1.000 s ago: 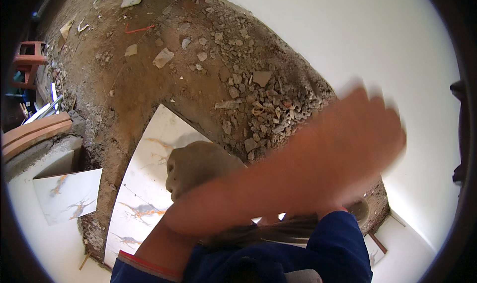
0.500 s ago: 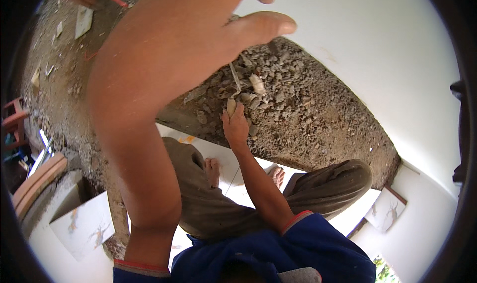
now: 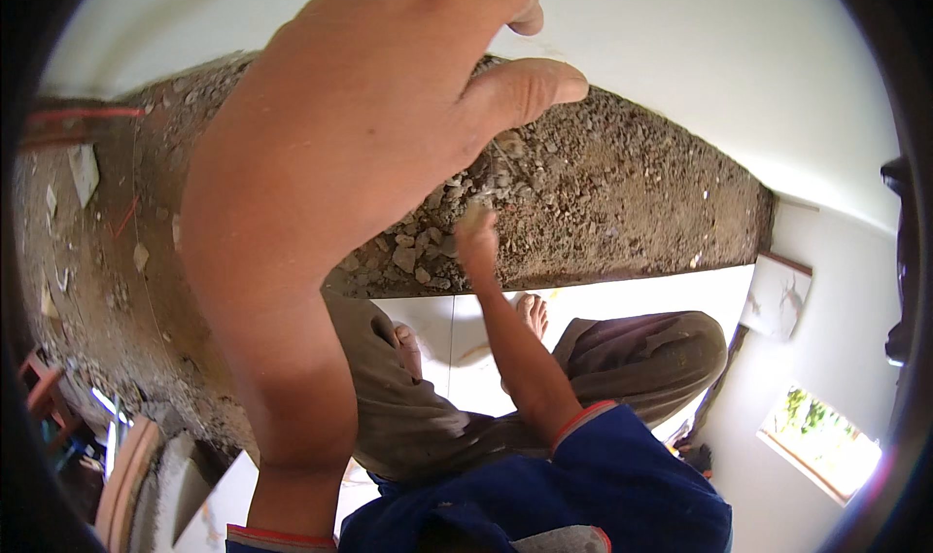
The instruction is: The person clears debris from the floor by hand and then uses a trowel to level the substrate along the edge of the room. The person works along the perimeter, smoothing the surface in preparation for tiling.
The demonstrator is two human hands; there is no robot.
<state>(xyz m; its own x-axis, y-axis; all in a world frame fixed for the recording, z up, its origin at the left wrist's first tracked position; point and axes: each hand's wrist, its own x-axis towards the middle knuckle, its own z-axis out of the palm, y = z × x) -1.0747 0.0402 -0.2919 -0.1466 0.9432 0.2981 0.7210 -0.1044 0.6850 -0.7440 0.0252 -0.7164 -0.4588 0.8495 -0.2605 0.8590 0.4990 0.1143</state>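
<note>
The left hand [image 3: 389, 116] hangs open, close to the camera (holding nothing). The right hand [image 3: 476, 237] touches the rubble [image 3: 583, 203]; its grip cannot be told.

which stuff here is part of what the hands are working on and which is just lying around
In hand:
- right hand reaching into the grey-brown rubble and gravel bed
- left hand raised close to the camera, holding nothing visible
- white marble-look floor tiles the person squats on

Lying about:
- broken tile scraps on the dirt at left
- loose tile piece leaning by the white wall
- red string line
</note>
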